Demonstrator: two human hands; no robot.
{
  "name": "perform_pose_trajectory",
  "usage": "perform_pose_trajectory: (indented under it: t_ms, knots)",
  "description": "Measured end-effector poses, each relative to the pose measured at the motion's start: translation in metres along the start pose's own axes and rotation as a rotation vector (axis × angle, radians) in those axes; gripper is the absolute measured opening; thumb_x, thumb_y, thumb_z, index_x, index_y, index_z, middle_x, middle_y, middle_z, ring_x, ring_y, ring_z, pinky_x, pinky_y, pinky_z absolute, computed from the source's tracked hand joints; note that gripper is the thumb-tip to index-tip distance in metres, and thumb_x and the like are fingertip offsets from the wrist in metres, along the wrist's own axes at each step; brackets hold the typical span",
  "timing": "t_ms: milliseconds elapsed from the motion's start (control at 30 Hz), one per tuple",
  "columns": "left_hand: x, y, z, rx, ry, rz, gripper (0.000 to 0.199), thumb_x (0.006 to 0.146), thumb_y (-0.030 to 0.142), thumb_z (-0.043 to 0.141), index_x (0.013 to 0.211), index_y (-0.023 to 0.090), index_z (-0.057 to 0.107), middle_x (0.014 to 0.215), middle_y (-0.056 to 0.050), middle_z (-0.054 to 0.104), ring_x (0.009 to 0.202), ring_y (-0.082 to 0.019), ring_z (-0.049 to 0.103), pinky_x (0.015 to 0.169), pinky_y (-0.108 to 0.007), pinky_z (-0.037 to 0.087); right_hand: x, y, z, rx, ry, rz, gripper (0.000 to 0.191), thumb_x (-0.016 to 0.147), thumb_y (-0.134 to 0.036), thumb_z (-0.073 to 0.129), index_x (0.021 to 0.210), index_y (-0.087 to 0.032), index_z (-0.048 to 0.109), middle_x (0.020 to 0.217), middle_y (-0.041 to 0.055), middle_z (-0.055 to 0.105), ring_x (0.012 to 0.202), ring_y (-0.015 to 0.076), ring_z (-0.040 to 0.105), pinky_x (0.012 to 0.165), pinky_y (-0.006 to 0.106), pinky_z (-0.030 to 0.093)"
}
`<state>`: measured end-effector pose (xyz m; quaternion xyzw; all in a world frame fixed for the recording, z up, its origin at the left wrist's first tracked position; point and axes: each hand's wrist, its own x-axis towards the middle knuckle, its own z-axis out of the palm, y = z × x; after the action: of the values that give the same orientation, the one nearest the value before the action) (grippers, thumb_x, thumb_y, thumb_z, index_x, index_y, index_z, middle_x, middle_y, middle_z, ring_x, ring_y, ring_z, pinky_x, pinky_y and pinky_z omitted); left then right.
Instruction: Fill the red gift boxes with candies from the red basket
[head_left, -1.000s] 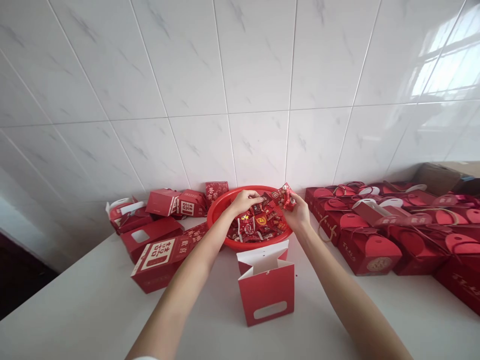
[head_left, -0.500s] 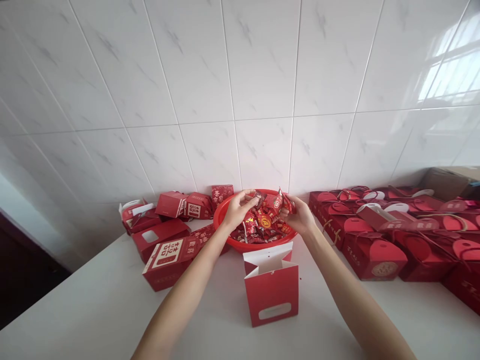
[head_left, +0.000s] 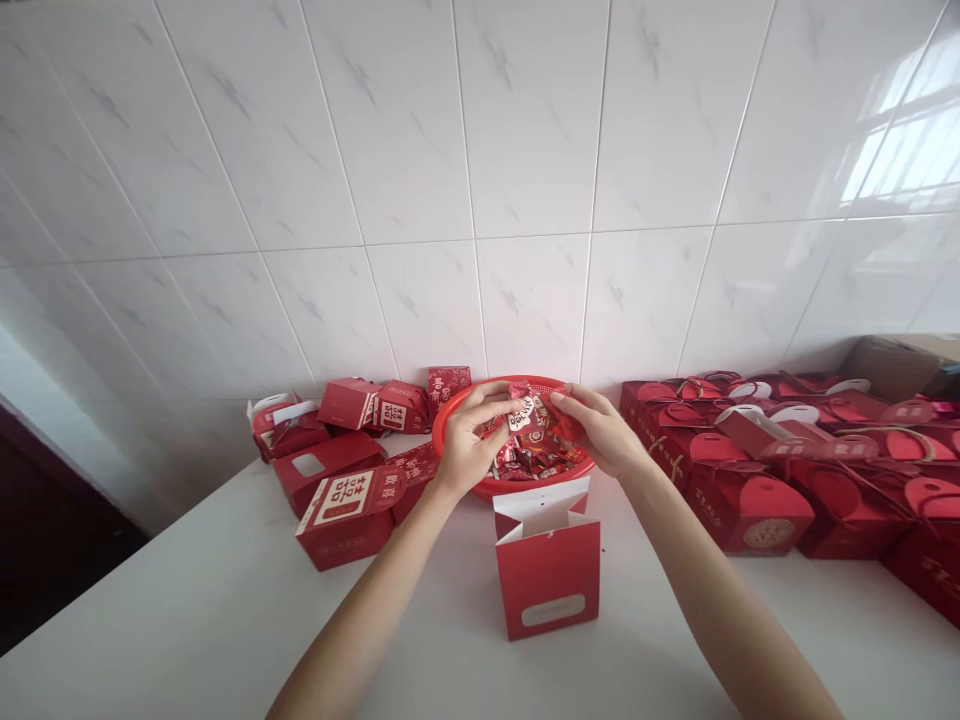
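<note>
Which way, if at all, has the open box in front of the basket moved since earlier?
No, in no direction: the open box holds its place beside the dark speck on the table. The whole view has shifted slightly.

A white worktop bears a round red plastic basket by its back edge, an open red cardboard box before it, printed red cartons toward the left edge, corded red boxes rightward.
</note>
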<state>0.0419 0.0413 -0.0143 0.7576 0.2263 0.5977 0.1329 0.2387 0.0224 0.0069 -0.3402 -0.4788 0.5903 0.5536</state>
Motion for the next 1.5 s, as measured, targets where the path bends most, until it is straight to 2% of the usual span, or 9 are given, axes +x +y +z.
perform_pose_trajectory:
  t_ms: [200, 433, 667, 933, 1167, 1267, 1367, 1433, 1500]
  knots:
    - [-0.006, 0.003, 0.008, 0.071, 0.043, 0.026, 0.032, 0.088, 0.012, 0.058, 0.109, 0.026, 0.078, 0.120, -0.005, 0.073, 0.115, -0.021, 0.068, 0.099, -0.036, 0.057, -0.006, 0.003, 0.009, -0.068, -0.111, -0.096, 0.041, 0.066, -0.046, 0.089, 0.085, -0.019, 0.065, 0.077, -0.0019, 0.066, 0.065, 0.0108, 0.060, 0.058, 0.022, 0.047]
    - [-0.010, 0.009, 0.003, 0.000, -0.033, -0.090, 0.040, 0.081, 0.011, 0.057, 0.113, 0.025, 0.077, 0.129, -0.005, 0.071, 0.122, -0.025, 0.065, 0.103, -0.039, 0.055, -0.005, 0.010, 0.011, -0.227, -0.027, -0.236, 0.044, 0.061, -0.045, 0.090, 0.085, -0.021, 0.062, 0.081, 0.0011, 0.069, 0.071, 0.0179, 0.064, 0.066, 0.031, 0.054]
    - [-0.003, 0.023, 0.002, -0.158, 0.098, -0.329, 0.040, 0.082, 0.038, 0.075, 0.118, 0.020, 0.072, 0.099, -0.006, 0.078, 0.088, -0.021, 0.074, 0.083, -0.035, 0.062, -0.010, 0.006, 0.012, -0.412, -0.062, -0.393, 0.036, 0.069, -0.042, 0.085, 0.081, -0.020, 0.059, 0.080, 0.0016, 0.067, 0.074, 0.0170, 0.061, 0.069, 0.030, 0.052]
    - [0.000, 0.026, -0.002, -0.286, 0.125, -0.501, 0.035, 0.077, 0.038, 0.077, 0.106, 0.018, 0.073, 0.085, -0.004, 0.075, 0.080, -0.020, 0.072, 0.081, -0.035, 0.060, -0.017, 0.000, 0.014, -0.298, -0.100, -0.313, 0.037, 0.068, -0.042, 0.087, 0.083, -0.021, 0.061, 0.084, 0.0013, 0.068, 0.076, 0.0177, 0.063, 0.073, 0.033, 0.055]
    - [0.001, 0.035, -0.003, -0.321, 0.089, -0.483, 0.040, 0.082, 0.040, 0.074, 0.115, 0.021, 0.065, 0.093, -0.004, 0.075, 0.085, -0.021, 0.074, 0.079, -0.035, 0.062, -0.018, -0.006, 0.008, -0.266, -0.094, -0.299, 0.036, 0.067, -0.040, 0.088, 0.085, -0.021, 0.064, 0.086, 0.0023, 0.071, 0.075, 0.0187, 0.065, 0.071, 0.033, 0.055]
    - [-0.001, 0.051, -0.016, -0.194, -0.035, -0.367, 0.019, 0.087, 0.036, 0.070, 0.099, 0.022, 0.071, 0.108, -0.007, 0.073, 0.098, -0.023, 0.072, 0.086, -0.035, 0.060, -0.021, -0.016, -0.002, -0.312, -0.068, -0.346, 0.033, 0.069, -0.038, 0.087, 0.083, -0.021, 0.063, 0.081, 0.0014, 0.069, 0.073, 0.0179, 0.063, 0.068, 0.031, 0.054]
    - [-0.011, 0.073, -0.029, -0.002, -0.381, -0.265, 0.016, 0.090, 0.033, 0.068, 0.082, 0.023, 0.077, 0.112, -0.007, 0.072, 0.107, -0.024, 0.069, 0.092, -0.034, 0.056, -0.028, -0.030, -0.010, -0.343, -0.076, -0.364, 0.032, 0.069, -0.036, 0.087, 0.082, -0.021, 0.062, 0.080, 0.0014, 0.068, 0.073, 0.0180, 0.062, 0.068, 0.032, 0.053]
    - [-0.022, 0.083, -0.033, 0.080, -0.577, -0.261, 0.017, 0.092, 0.034, 0.066, 0.088, 0.026, 0.080, 0.111, -0.006, 0.073, 0.103, -0.023, 0.070, 0.088, -0.032, 0.057, -0.035, -0.038, -0.013, -0.368, -0.092, -0.372, 0.031, 0.070, -0.035, 0.087, 0.083, -0.021, 0.062, 0.083, 0.0028, 0.067, 0.075, 0.0183, 0.061, 0.066, 0.032, 0.053]
    - [-0.032, 0.085, -0.031, 0.125, -0.633, -0.302, 0.021, 0.096, 0.034, 0.061, 0.097, 0.028, 0.081, 0.106, -0.005, 0.075, 0.096, -0.021, 0.072, 0.082, -0.031, 0.057, -0.040, -0.044, -0.012, -0.400, -0.105, -0.389, 0.029, 0.071, -0.034, 0.086, 0.083, -0.021, 0.062, 0.085, 0.0037, 0.067, 0.073, 0.0180, 0.060, 0.062, 0.030, 0.051]
